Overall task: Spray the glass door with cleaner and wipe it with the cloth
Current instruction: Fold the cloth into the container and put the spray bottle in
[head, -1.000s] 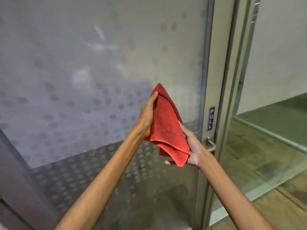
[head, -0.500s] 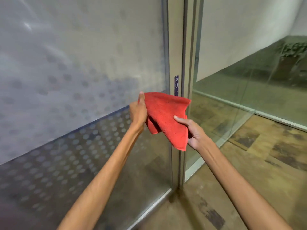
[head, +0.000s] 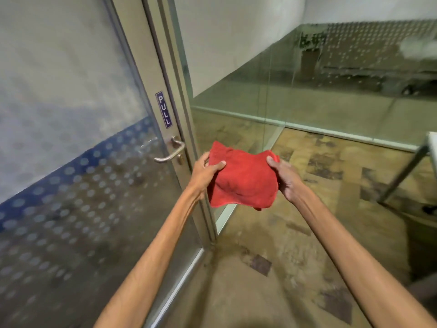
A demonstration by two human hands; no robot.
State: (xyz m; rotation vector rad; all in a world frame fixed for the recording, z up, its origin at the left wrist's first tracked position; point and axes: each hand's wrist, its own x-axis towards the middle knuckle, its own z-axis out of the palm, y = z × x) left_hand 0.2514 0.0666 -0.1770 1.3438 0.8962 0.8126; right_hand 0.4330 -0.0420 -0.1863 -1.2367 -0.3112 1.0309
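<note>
beside the dotted glass door (head: pixel 71 162), left hand (head: pixel 204 172) and right hand (head: pixel 285 177) each grip the red cloth (head: pixel 243 181).

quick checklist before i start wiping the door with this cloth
1. Cloth in hand: ok. The left hand and right hand each grip a side of the red cloth.
2. Cloth folded into a pad: ok, though loosely bunched.
3. Cloth on the glass door: not ok, it is held off to the right of the door.
4. Cleaner sprayed on the glass: cannot tell, frosting and dots hide any wetness.
5. Spray bottle within reach: cannot tell, none in view.
6. Door handle clear of hands: ok.
</note>
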